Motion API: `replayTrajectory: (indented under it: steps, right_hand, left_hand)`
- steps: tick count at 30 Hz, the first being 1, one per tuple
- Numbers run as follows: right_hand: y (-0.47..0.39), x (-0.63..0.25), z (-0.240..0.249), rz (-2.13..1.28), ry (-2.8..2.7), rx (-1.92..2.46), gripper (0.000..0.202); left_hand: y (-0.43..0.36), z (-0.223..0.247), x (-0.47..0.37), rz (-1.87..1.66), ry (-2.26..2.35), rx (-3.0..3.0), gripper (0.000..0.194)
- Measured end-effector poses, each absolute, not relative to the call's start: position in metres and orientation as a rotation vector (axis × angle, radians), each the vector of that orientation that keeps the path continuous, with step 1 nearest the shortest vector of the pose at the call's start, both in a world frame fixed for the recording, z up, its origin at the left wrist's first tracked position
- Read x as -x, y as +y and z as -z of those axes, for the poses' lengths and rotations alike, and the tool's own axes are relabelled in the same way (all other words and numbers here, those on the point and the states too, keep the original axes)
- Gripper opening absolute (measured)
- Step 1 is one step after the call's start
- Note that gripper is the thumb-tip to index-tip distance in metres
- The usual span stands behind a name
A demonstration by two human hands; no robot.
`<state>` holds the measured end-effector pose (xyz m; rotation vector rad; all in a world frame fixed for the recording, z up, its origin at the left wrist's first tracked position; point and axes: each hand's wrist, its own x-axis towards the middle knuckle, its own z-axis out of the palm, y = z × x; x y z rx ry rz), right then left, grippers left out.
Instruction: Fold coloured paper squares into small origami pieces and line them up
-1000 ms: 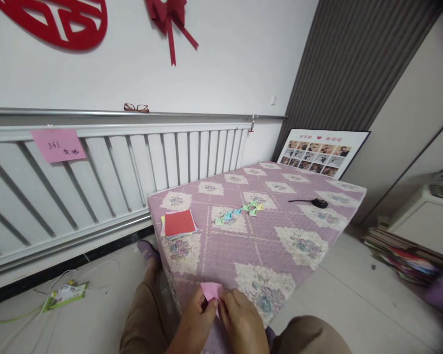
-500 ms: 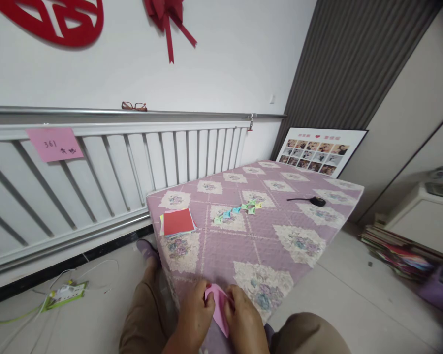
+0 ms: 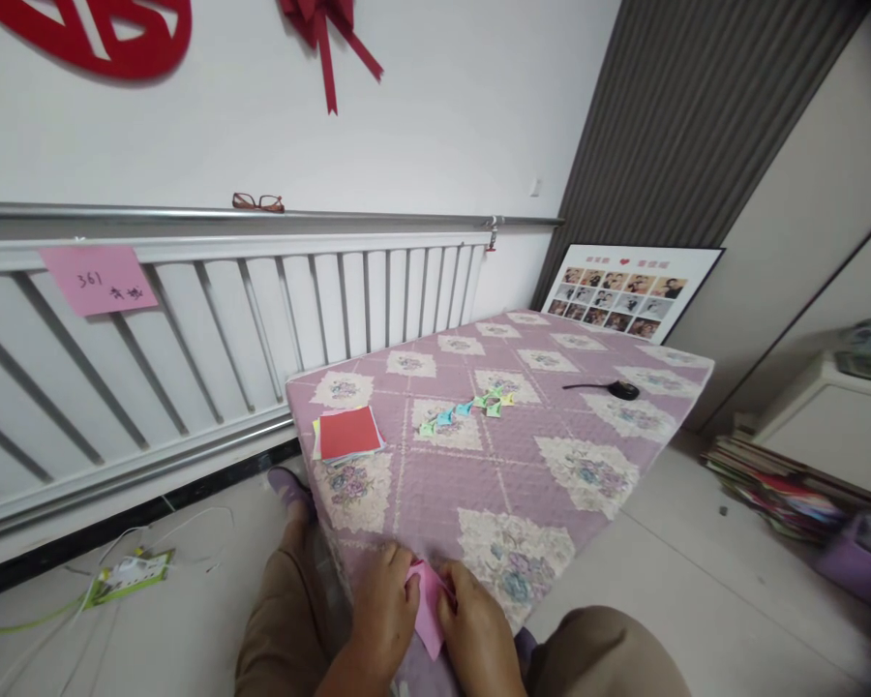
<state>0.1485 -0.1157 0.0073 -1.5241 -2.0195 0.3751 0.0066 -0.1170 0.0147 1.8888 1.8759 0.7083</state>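
A partly folded piece of pink paper (image 3: 428, 612) is between my two hands at the near end of the table. My left hand (image 3: 386, 602) pinches its left edge, thumb on top. On the other side my right hand (image 3: 473, 610) grips the paper's right edge with bent fingers. The paper's lower point hangs down between the hands. Farther up the cloth lies a loose row of small folded paper pieces (image 3: 465, 409) in green, blue and yellow. A stack of square paper (image 3: 350, 433), red sheet on top, lies near the table's left edge.
A purple flowered cloth (image 3: 471, 489) covers the table. A black object with a strap (image 3: 622, 390) lies at its right. A framed photo board (image 3: 631, 290) leans at the far end. A white radiator (image 3: 225, 339) runs along the left; a power strip (image 3: 131, 578) lies on the floor.
The pink paper looks narrower and shorter, its lower point slightly higher and more to the left. Both hands still hold it. The whole view has shifted slightly.
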Motion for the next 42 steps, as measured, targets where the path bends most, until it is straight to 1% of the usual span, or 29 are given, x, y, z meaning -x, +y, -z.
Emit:
replayTrajectory:
  steps: [4,8,12,17,21,28,32,36,38,40,42]
  right_hand:
    - [-0.115,-0.152,-0.008,-0.316,-2.089,1.53,0.016]
    - [-0.116,-0.154,-0.004,-0.282,-2.106,1.524,0.024]
    - [-0.118,-0.155,-0.001,-0.274,-2.104,1.485,0.032]
    - [-0.12,-0.159,-0.001,-0.282,-2.127,1.438,0.032]
    - [-0.121,-0.163,-0.001,-0.319,-2.178,1.391,0.036]
    - [-0.122,-0.168,0.005,-0.248,-2.262,1.298,0.034]
    - [-0.122,-0.169,0.011,-0.162,-2.302,1.323,0.037]
    - [-0.123,-0.169,0.003,-0.126,-2.27,1.347,0.033]
    - [-0.125,-0.166,-0.005,-0.138,-2.25,1.318,0.036]
    - [-0.128,-0.161,-0.009,-0.184,-2.276,1.236,0.043]
    - [-0.128,-0.155,-0.009,-0.241,-2.325,1.163,0.045]
  left_hand:
    - [-0.119,-0.014,-0.006,-0.731,1.794,-1.925,0.031]
    - [-0.125,-0.014,-0.005,-0.718,1.716,-1.966,0.038]
    - [-0.131,-0.02,-0.001,-0.602,1.712,-2.066,0.036]
    - [-0.133,-0.018,0.002,-0.438,1.706,-2.193,0.03]
    - [-0.134,-0.006,0.003,-0.398,1.728,-2.237,0.033]
    - [-0.143,-0.001,0.006,-0.35,1.707,-2.313,0.028]
    - [-0.152,0.002,0.009,-0.295,1.702,-2.351,0.031]
    - [-0.162,0.011,0.015,-0.264,1.624,-2.418,0.043]
    - [-0.165,0.013,0.017,-0.269,1.591,-2.445,0.047]
    - [-0.166,0.014,0.017,-0.289,1.59,-2.452,0.044]
    - [-0.167,0.014,0.016,-0.313,1.612,-2.446,0.038]
